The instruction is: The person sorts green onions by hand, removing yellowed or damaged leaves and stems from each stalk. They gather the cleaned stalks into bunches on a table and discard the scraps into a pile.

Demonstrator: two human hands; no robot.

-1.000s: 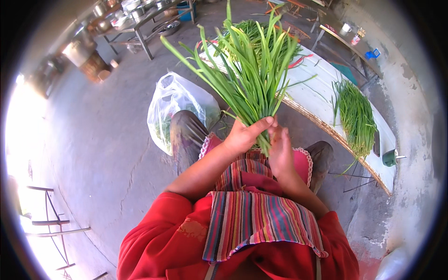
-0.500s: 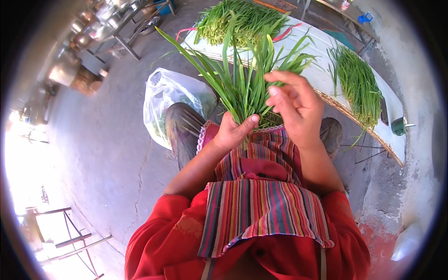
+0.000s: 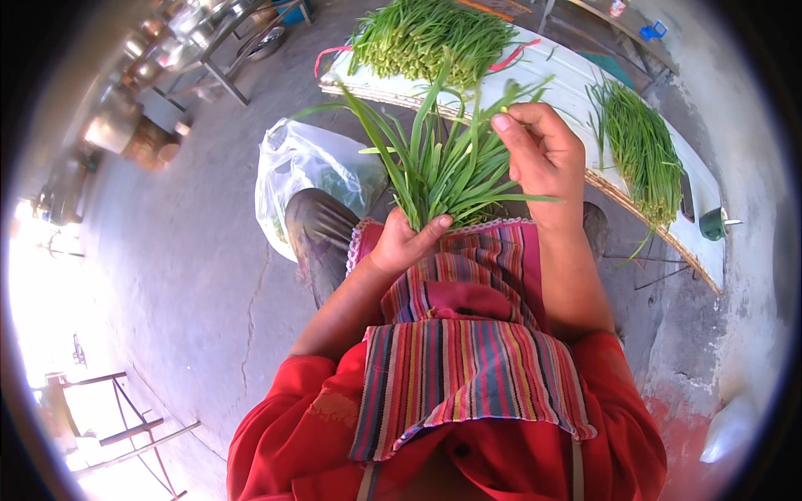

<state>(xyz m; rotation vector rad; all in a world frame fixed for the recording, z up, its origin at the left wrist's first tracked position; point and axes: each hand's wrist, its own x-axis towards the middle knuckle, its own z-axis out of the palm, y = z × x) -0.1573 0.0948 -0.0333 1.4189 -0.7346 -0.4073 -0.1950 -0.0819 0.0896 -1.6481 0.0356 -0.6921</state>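
My left hand (image 3: 411, 242) is closed around the lower ends of a bunch of garlic chives (image 3: 443, 167), above my striped apron. Its long flat leaves fan out up and to both sides. At the right edge of the fan, my right hand (image 3: 549, 163) pinches a leaf tip between thumb and forefinger. A larger heap of chives (image 3: 430, 42) lies on a white board (image 3: 564, 88) ahead of me. Farther right on the same board is a second, thinner-leaved bundle of greens (image 3: 642, 159).
A white plastic bag (image 3: 280, 171) with greens inside stands on the floor beside my left knee. Pink ties (image 3: 328, 57) show by the large heap. A dark green object (image 3: 713, 225) sits at the board's right end. Metal pots (image 3: 109, 129) and a table frame are far left.
My right hand has moved up and slightly right, and its loosely curled fingers have closed on a leaf tip. The bunch in my left hand has shifted, its leaves spread differently.
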